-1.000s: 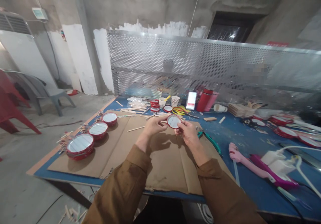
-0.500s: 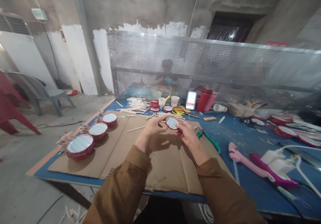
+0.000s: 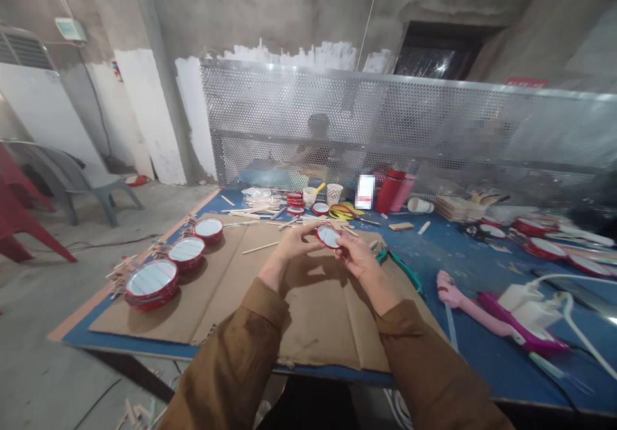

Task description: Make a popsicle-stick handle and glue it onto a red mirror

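— What are the hands doing?

— Both are up over the cardboard (image 3: 308,314), near its far edge. Between them is a small round mirror (image 3: 329,236) with a red rim. The left hand (image 3: 297,242) has its fingers curled in, pinching the rim on the left; the right hand (image 3: 355,255) grips the rim from the right and below, fingers closed on it.

— Has anything changed since a second ago?

— The mirror has tipped. A second ago its face stood nearly square to the wearer; now it leans back and to the side, so it shows as a flatter oval. The hands have stayed in about the same spot above the cardboard, both clamped on the rim all the while. The view itself has drifted a touch, nothing more.

— And the rest of the table?

— Unmoved. Three bigger mirrors (image 3: 151,280) in red rims lie in a row along the left edge of the table (image 3: 448,269). Wooden sticks (image 3: 261,247) are scattered toward the far left corner. A pink tool (image 3: 457,298) lies on the blue top to the right of the cardboard, and a red flask (image 3: 390,191) stands at the far edge by the mesh screen (image 3: 299,115). Someone sits behind that screen, blurred.
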A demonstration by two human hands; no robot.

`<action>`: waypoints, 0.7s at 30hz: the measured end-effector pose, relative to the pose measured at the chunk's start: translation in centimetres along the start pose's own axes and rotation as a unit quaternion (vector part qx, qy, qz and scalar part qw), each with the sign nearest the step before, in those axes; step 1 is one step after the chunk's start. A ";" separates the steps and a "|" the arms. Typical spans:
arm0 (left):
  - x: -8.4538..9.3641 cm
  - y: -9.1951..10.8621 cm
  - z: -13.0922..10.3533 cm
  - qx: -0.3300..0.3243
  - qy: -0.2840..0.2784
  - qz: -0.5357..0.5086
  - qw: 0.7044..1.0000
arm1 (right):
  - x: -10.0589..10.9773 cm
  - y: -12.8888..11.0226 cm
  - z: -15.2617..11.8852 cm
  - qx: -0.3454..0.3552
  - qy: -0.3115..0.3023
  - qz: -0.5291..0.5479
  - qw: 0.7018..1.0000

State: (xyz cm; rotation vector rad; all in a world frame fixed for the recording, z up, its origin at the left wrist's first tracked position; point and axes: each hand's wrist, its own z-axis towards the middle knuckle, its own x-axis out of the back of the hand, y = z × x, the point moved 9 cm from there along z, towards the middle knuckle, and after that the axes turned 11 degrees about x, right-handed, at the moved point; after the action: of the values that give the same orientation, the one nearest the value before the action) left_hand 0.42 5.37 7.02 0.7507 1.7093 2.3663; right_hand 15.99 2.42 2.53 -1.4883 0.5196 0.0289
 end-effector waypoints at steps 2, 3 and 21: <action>0.1 0.1 -0.2 0.005 -0.003 0.011 1.000 | -0.1 0.0 0.0 -0.001 -0.002 -0.005 1.000; 0.1 0.2 -0.3 0.002 -0.006 0.015 1.000 | -0.1 0.0 0.0 -0.002 -0.001 -0.006 1.000; 0.7 0.6 -0.5 -0.026 0.029 0.072 0.997 | -0.3 0.9 0.0 -0.039 -0.019 0.010 0.999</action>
State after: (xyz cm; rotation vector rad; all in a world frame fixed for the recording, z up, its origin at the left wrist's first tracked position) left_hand -0.28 4.98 7.65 0.8307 1.6621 2.5409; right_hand 15.41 2.63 1.85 -1.5555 0.5071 0.0933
